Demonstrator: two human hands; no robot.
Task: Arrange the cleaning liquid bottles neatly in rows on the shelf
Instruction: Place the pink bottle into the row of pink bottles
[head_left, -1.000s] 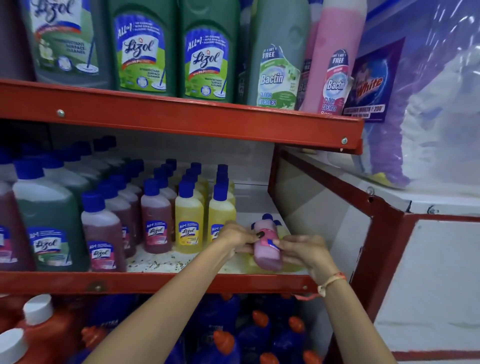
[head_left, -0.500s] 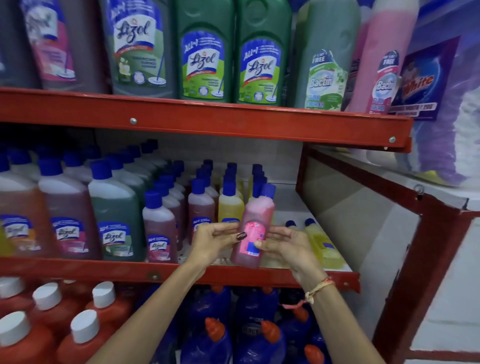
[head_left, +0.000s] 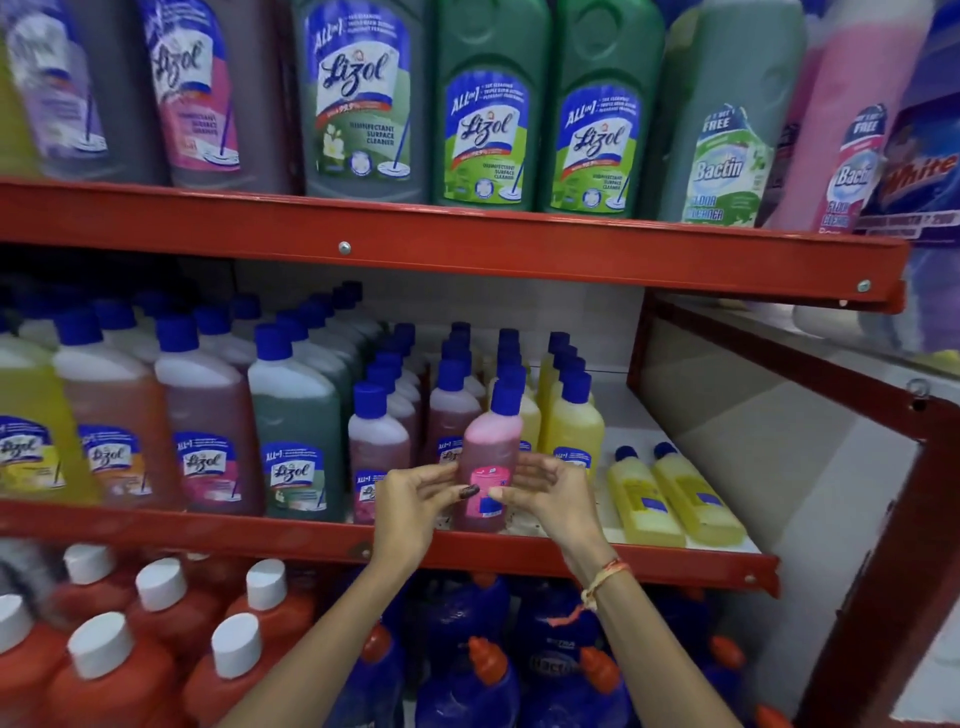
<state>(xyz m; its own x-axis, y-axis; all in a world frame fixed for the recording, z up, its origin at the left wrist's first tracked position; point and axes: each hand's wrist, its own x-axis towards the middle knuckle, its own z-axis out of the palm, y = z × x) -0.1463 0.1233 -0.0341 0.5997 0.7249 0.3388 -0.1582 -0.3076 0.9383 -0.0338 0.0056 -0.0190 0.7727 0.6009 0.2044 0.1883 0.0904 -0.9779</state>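
While both hands frame it, the pink bottle (head_left: 488, 457) stands upright at the front edge of the middle shelf (head_left: 218, 532), blue cap up, pink label facing the camera. Left hand (head_left: 415, 499) at 9 o'clock of the bottle, fingers curled, dark-nailed thumb tip touching the label's lower left. Right hand (head_left: 550, 493) at 3 o'clock, fingers loosely spread and cupped, fingertips at the label's right edge; full grasp vs. light touch, cannot tell. Thread band (head_left: 605, 577) on the right wrist.

At 12 o'clock of the pink bottle, rows of small blue-capped bottles run back into the shelf: maroon bottles (head_left: 379, 447) at 9–10 o'clock, upright yellow bottles (head_left: 571, 426) at 2 o'clock, just beside it. At 3 o'clock, past the right hand, two yellow bottles lying flat (head_left: 670, 499) side by side, caps pointing to the back. Far at 9 o'clock, larger Lizol bottles (head_left: 296, 431), green, maroon, orange, yellow, in a front row.

Top shelf (head_left: 467, 244) at 12 o'clock holds big Lizol jugs (head_left: 488, 104) and Bactin bottles (head_left: 727, 119). At 6–7 o'clock below, orange bottles with white caps (head_left: 104, 670) and blue bottles with orange caps (head_left: 467, 680).
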